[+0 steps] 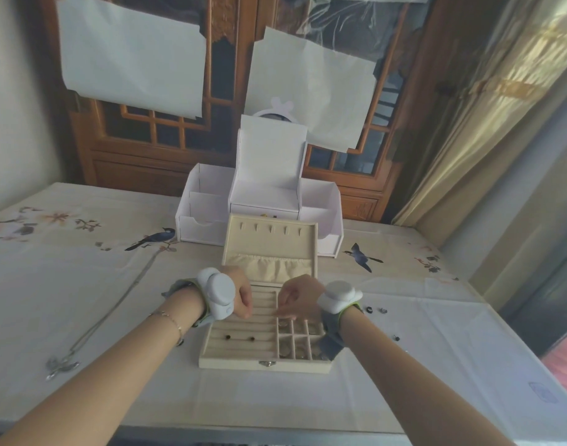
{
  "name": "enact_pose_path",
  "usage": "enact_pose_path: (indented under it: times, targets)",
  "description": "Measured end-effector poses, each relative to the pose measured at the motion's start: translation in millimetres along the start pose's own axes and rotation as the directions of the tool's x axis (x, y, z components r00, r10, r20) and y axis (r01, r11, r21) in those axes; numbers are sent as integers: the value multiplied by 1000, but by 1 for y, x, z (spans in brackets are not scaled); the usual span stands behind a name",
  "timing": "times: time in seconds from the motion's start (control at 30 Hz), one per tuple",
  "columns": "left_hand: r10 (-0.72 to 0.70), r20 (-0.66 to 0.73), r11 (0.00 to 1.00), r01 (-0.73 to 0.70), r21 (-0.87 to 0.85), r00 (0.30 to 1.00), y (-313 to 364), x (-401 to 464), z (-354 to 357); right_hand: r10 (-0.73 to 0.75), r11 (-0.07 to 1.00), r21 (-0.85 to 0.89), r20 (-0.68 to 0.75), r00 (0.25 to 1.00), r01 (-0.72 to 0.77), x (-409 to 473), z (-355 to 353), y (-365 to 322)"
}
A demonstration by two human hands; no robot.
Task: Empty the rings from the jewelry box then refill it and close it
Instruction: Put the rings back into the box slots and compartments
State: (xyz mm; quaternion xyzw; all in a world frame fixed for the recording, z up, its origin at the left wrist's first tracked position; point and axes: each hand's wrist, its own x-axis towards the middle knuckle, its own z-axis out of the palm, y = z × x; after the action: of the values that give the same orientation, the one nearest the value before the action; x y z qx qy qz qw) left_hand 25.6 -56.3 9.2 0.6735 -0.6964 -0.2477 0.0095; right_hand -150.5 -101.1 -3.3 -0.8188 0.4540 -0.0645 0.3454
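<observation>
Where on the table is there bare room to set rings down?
Free: the cloth between the jewelry box and the necklace, and the near-right cloth beyond the box. Crowded: right of the right hand, where small rings lie.

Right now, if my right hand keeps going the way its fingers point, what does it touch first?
Probably the ring rolls of the jewelry box; the right hand points left and down just above them, though depth is unclear.
</observation>
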Motion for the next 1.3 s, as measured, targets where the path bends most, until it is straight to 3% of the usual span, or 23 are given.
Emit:
enact_pose_path:
  times: [0.63, 0.83, 1.03, 1.3]
  targets:
    - [230, 50, 969, -233, 77, 972, 136, 56, 41, 218, 975, 90, -210, 953, -203, -83, -75, 118]
    - [239, 46, 967, -243, 80, 970, 169, 69, 65, 248, 967, 11, -280, 928, -255, -97, -78, 152]
    - [219, 55, 973, -222, 63, 974, 184, 82, 89, 317, 932, -128, -166, 934, -339, -103, -75, 167]
    - [217, 111, 966, -229, 118, 970, 199, 87, 96, 394, 893, -164, -169, 904, -420, -98, -68, 175]
